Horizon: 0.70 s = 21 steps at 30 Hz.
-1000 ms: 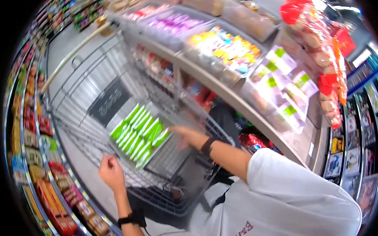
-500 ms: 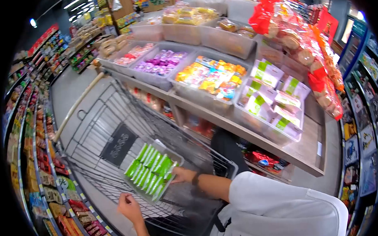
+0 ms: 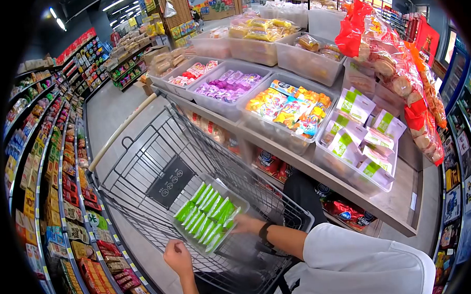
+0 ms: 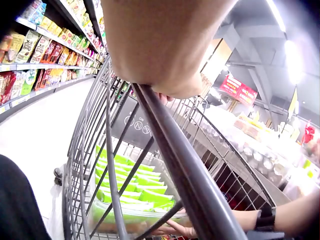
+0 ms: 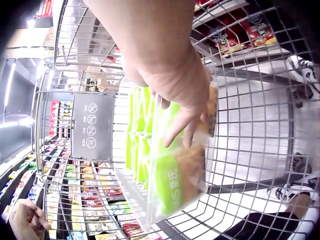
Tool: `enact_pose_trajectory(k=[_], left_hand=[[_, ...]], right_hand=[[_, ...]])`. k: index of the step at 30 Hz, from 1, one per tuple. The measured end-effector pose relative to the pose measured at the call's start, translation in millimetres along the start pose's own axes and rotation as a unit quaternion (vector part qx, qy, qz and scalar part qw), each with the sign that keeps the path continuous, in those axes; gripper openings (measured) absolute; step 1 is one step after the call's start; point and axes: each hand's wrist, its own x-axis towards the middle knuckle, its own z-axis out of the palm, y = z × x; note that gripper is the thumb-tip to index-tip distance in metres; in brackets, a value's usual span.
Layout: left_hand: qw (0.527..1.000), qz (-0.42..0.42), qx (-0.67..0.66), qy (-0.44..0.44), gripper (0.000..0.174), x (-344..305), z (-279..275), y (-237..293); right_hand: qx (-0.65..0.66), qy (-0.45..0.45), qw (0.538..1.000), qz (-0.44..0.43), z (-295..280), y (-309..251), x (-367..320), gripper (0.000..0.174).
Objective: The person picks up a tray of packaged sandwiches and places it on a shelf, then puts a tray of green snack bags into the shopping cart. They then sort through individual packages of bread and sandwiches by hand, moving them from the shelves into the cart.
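A clear plastic box of green-wrapped snacks (image 3: 208,217) (image 5: 165,165) (image 4: 131,186) hangs inside the wire shopping cart (image 3: 142,150). My right hand (image 3: 246,224) (image 5: 176,100) grips the box at its near end, fingers curled over the edge. My left hand (image 3: 177,258) (image 4: 165,47) grips the cart's handle bar (image 4: 185,170) at the near left. In the right wrist view the box is tilted above the cart's wire floor (image 5: 250,125).
A display table (image 3: 298,165) on the right carries clear bins of wrapped sweets (image 3: 291,106) and white-green packs (image 3: 357,137). Bagged bread (image 3: 399,74) hangs above it. Snack shelves (image 3: 56,205) line the left of the aisle. The aisle floor (image 3: 109,110) runs ahead.
The snack box has sunk lower into the cart with my right hand still on it. The view has lifted, showing more of the aisle and display. My left hand stays on the handle.
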Motion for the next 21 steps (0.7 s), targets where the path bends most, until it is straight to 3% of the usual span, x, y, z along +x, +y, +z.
enact_pose_trajectory(k=[2, 9, 11, 15, 17, 18, 20, 21], left_hand=[[1.000, -0.003, -0.003, 0.000, 0.008, 0.2, -0.7, 0.0], [1.000, 0.010, -0.003, 0.001, 0.008, 0.4, -1.4, 1.4], [1.000, 0.015, 0.001, 0.004, 0.008, 0.5, -0.8, 1.2], [0.999, 0.043, -0.006, 0.028, 0.011, 0.9, 1.1, 0.9], [0.998, 0.047, -0.004, 0.030, 0.011, 0.9, 1.5, -0.7], [0.999, 0.044, -0.001, 0.028, 0.011, 0.6, 1.9, -1.9], [0.999, 0.040, 0.001, 0.026, 0.011, 0.6, 1.5, -2.0], [0.999, 0.041, 0.000, 0.028, 0.011, 0.5, 1.2, -0.7]], right_hand=[[0.160, 0.052, 0.984, 0.055, 7.3, -4.6, -2.8, 0.048], [0.178, 0.028, 0.982, 0.052, 3.3, -0.7, 1.4, 0.047], [0.093, -0.010, 0.996, 0.000, -8.2, 11.7, 12.3, 0.047], [0.031, -0.033, 0.999, -0.026, -16.6, 20.6, 25.6, 0.048], [0.182, 0.004, 0.982, 0.043, -10.0, 12.5, 19.4, 0.049], [0.182, 0.003, 0.982, 0.043, -3.3, 7.9, 9.7, 0.049], [-0.050, -0.013, 0.998, -0.045, 2.6, 4.9, -5.8, 0.050], [-0.050, -0.014, 0.998, -0.044, 3.3, 3.8, -8.2, 0.050]])
